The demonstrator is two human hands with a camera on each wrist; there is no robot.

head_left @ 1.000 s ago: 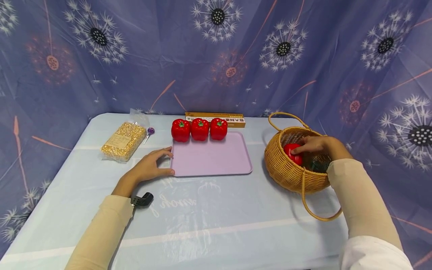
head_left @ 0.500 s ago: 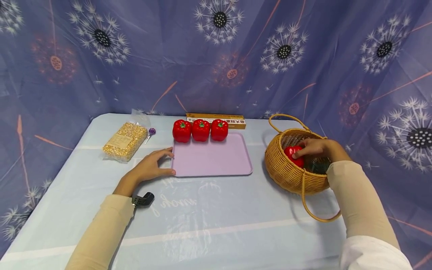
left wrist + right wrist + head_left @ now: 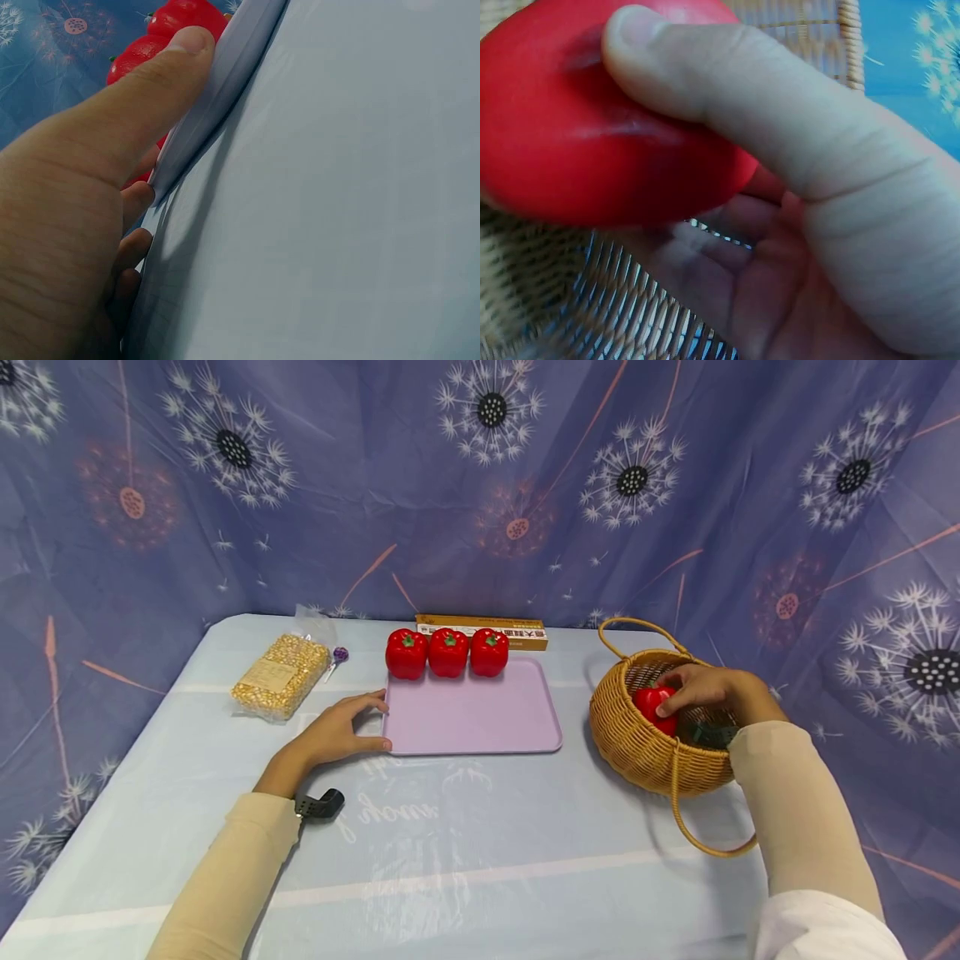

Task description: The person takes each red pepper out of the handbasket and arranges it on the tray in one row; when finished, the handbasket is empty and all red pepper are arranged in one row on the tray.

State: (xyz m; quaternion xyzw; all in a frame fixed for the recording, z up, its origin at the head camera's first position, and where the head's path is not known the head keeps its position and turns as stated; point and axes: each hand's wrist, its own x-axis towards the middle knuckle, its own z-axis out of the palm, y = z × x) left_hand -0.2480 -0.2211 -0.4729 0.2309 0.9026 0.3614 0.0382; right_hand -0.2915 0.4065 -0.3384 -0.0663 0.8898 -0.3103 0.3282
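Observation:
My right hand (image 3: 705,689) reaches into the wicker basket (image 3: 630,747) and grips a red bell pepper (image 3: 649,705). In the right wrist view the thumb presses on the glossy side of this pepper (image 3: 555,135), with the other fingers partly hidden beneath and behind it. At the left edge of the lilac tray (image 3: 480,718), my left hand (image 3: 330,732) rests with thumb and fingers spread, the tips touching the rim. Three red bell peppers (image 3: 448,653) with green stems stand in a row along the tray's back side.
Behind the row lies a long, flat printed box (image 3: 525,633). A clear bag of corn kernels (image 3: 281,675) and a lollipop (image 3: 340,656) sit at the back left. One basket handle (image 3: 697,842) droops onto the table at the front; the other stands up at the back.
My right hand has shifted the pepper slightly inside the basket, and its thumb now lies lower on it. The left hand stays at the tray edge. The head view has tilted a little.

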